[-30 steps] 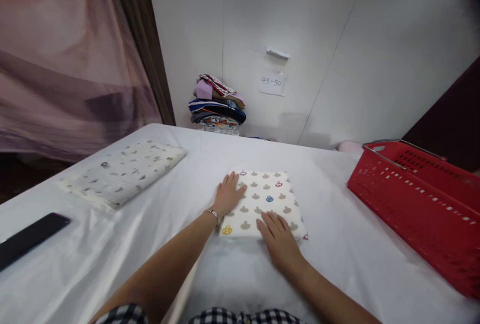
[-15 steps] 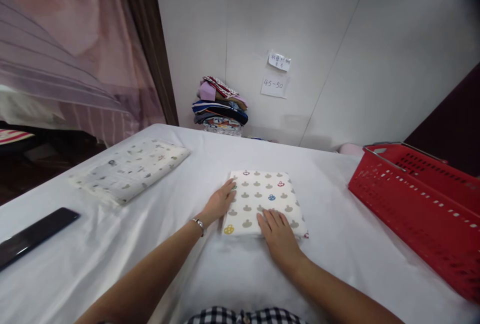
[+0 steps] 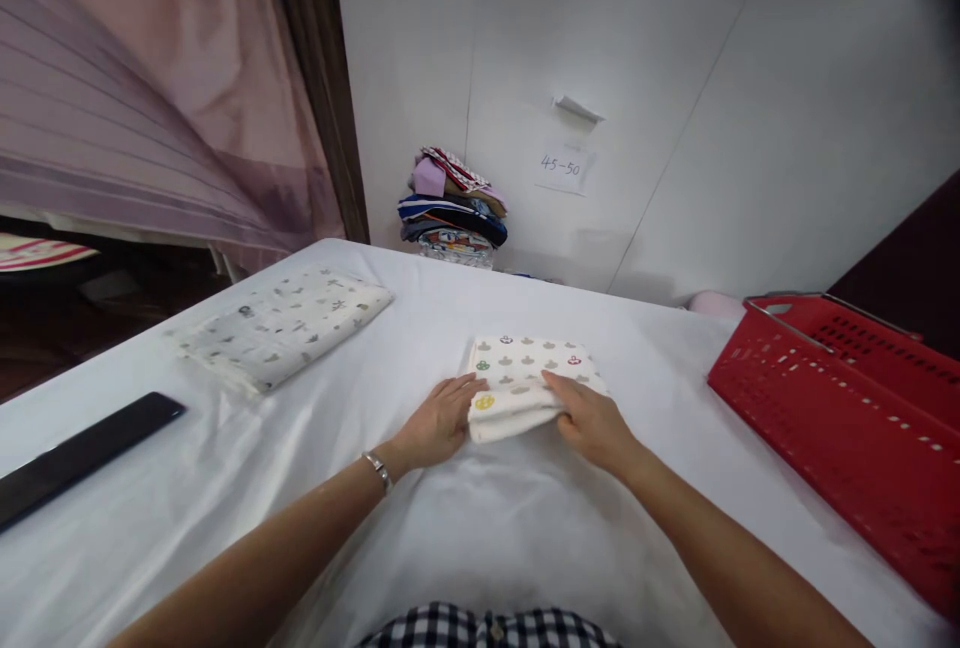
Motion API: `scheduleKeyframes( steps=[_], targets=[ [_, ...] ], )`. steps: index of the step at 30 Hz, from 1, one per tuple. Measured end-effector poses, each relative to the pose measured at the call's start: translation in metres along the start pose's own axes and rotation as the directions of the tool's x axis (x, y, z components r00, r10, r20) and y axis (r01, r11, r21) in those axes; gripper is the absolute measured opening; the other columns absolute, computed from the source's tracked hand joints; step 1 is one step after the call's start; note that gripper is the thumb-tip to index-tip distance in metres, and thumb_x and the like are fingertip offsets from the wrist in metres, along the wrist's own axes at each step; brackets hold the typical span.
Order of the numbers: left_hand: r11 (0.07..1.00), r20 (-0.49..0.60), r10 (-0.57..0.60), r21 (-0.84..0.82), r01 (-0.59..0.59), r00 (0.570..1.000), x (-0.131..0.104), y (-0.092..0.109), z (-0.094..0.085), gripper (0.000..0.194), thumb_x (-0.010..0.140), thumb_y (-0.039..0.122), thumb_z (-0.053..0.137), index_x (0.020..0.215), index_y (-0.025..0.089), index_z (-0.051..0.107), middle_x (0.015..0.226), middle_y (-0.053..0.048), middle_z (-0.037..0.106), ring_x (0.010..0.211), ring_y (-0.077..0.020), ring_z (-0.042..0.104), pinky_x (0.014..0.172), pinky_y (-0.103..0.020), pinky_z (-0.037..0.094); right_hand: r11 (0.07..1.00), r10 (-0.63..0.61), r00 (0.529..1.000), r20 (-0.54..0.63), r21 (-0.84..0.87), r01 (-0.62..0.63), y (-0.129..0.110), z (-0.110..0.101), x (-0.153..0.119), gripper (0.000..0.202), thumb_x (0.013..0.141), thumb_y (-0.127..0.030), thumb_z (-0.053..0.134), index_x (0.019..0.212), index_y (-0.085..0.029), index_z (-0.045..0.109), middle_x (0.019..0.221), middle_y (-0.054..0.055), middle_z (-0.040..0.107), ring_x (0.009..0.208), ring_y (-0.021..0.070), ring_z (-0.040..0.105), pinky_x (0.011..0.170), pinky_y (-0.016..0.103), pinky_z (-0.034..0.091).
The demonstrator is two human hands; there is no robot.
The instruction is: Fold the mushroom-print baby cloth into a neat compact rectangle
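Observation:
A folded white cloth (image 3: 525, 378) printed with grey mushrooms and a few coloured ones lies in the middle of the white-covered table. Its near edge is raised and tilted, showing the layered side. My left hand (image 3: 442, 420) is closed at the near left corner, fingertips against the cloth beside a yellow mushroom. Along the near edge, my right hand (image 3: 596, 420) pinches the cloth, fingers on top and thumb at the front. The undersides of both grips are hidden.
Another folded patterned cloth (image 3: 292, 323) lies at the left, with a black phone-like slab (image 3: 90, 453) nearer. A red perforated basket (image 3: 832, 418) stands on the right. Behind the white table (image 3: 630, 328) are stacked folded clothes (image 3: 454, 208) and a wall with a paper sign (image 3: 562, 168).
Both hands were lying on top of the flat cloth; now they grip its near edge, which has come up. The view has shifted slightly, and the upper wall paper has curled up.

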State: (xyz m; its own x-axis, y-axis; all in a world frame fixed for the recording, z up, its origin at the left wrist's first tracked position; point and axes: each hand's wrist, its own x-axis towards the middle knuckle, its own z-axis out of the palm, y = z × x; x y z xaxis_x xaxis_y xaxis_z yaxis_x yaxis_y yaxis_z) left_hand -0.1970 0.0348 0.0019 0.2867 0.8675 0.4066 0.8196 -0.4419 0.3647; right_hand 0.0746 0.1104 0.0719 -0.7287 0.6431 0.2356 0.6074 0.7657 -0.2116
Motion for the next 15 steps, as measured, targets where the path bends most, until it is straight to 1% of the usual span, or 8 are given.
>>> scheduleKeyframes(
  steps=[2, 5, 7, 9, 11, 12, 14, 15],
  targets=[
    [0.999, -0.029, -0.044, 0.008, 0.044, 0.999, 0.001, 0.006, 0.003, 0.071, 0.070, 0.018, 0.060, 0.136, 0.022, 0.034, 0.135, -0.009, 0.046, 0.131, -0.0271, 0.033, 0.108, -0.048, 0.029, 0.998, 0.040, 0.999, 0.029, 0.043, -0.041, 0.002, -0.013, 0.011, 0.063, 0.076, -0.013, 0.040, 0.137, -0.026, 0.038, 0.135, 0.001, 0.049, 0.118, 0.0213, 0.049, 0.093, 0.036, 0.045],
    [0.996, -0.110, -0.092, 0.005, 0.093, 0.990, 0.009, 0.009, 0.012, 0.073, 0.065, 0.025, 0.068, 0.132, 0.020, 0.037, 0.130, -0.011, 0.049, 0.130, -0.0294, 0.035, 0.107, -0.049, 0.029, 0.990, 0.074, 0.996, 0.058, 0.114, -0.080, 0.006, -0.027, 0.026, 0.061, 0.075, -0.015, 0.044, 0.135, -0.029, 0.042, 0.131, -0.001, 0.053, 0.116, 0.0224, 0.051, 0.094, 0.038, 0.043],
    [0.995, -0.187, -0.099, -0.004, 0.100, 0.977, 0.017, 0.008, 0.018, 0.068, 0.066, 0.025, 0.068, 0.129, 0.019, 0.040, 0.126, -0.011, 0.052, 0.128, -0.0290, 0.038, 0.106, -0.049, 0.030, 0.979, 0.083, 0.995, 0.062, 0.182, -0.094, 0.009, -0.036, 0.036, 0.061, 0.074, -0.016, 0.047, 0.133, -0.030, 0.044, 0.127, -0.001, 0.056, 0.113, 0.0230, 0.052, 0.094, 0.038, 0.043],
    [0.995, -0.266, -0.103, -0.028, 0.099, 0.958, 0.026, 0.006, 0.018, 0.059, 0.070, 0.023, 0.064, 0.125, 0.019, 0.043, 0.123, -0.011, 0.054, 0.123, -0.0271, 0.043, 0.104, -0.047, 0.033, 0.956, 0.093, 0.994, 0.063, 0.272, -0.106, 0.012, -0.046, 0.044, 0.062, 0.072, -0.016, 0.049, 0.132, -0.030, 0.045, 0.122, -0.001, 0.059, 0.109, 0.0223, 0.055, 0.093, 0.037, 0.044],
    [0.993, -0.332, -0.117, -0.065, 0.101, 0.936, 0.037, 0.006, 0.009, 0.049, 0.072, 0.020, 0.060, 0.119, 0.020, 0.048, 0.119, -0.009, 0.057, 0.119, -0.0250, 0.047, 0.103, -0.045, 0.035, 0.919, 0.105, 0.992, 0.070, 0.375, -0.123, 0.014, -0.059, 0.050, 0.062, 0.071, -0.014, 0.050, 0.131, -0.030, 0.046, 0.118, -0.001, 0.061, 0.102, 0.0202, 0.058, 0.090, 0.035, 0.045],
    [0.991, -0.356, -0.130, -0.085, 0.106, 0.926, 0.042, 0.008, 0.001, 0.044, 0.072, 0.020, 0.059, 0.116, 0.021, 0.050, 0.117, -0.008, 0.058, 0.116, -0.0241, 0.049, 0.103, -0.044, 0.035, 0.895, 0.111, 0.991, 0.075, 0.426, -0.133, 0.014, -0.067, 0.052, 0.062, 0.071, -0.013, 0.050, 0.131, -0.030, 0.046, 0.118, 0.000, 0.061, 0.100, 0.0192, 0.059, 0.089, 0.034, 0.046],
    [0.984, -0.376, -0.166, -0.129, 0.126, 0.912, 0.051, 0.016, -0.024, 0.037, 0.073, 0.022, 0.058, 0.109, 0.020, 0.054, 0.112, -0.007, 0.061, 0.110, -0.0227, 0.052, 0.105, -0.044, 0.033, 0.841, 0.125, 0.987, 0.101, 0.518, -0.160, 0.013, -0.088, 0.055, 0.063, 0.070, -0.012, 0.051, 0.131, -0.029, 0.047, 0.118, 0.000, 0.061, 0.097, 0.0181, 0.060, 0.088, 0.033, 0.047],
    [0.978, -0.361, -0.185, -0.157, 0.136, 0.914, 0.056, 0.021, -0.040, 0.034, 0.074, 0.025, 0.058, 0.107, 0.020, 0.055, 0.108, -0.005, 0.062, 0.105, -0.0214, 0.055, 0.106, -0.043, 0.032, 0.807, 0.131, 0.983, 0.125, 0.563, -0.179, 0.012, -0.099, 0.057, 0.063, 0.070, -0.012, 0.053, 0.131, -0.029, 0.047, 0.119, 0.001, 0.060, 0.097, 0.0183, 0.060, 0.087, 0.033, 0.047]
  ],
)
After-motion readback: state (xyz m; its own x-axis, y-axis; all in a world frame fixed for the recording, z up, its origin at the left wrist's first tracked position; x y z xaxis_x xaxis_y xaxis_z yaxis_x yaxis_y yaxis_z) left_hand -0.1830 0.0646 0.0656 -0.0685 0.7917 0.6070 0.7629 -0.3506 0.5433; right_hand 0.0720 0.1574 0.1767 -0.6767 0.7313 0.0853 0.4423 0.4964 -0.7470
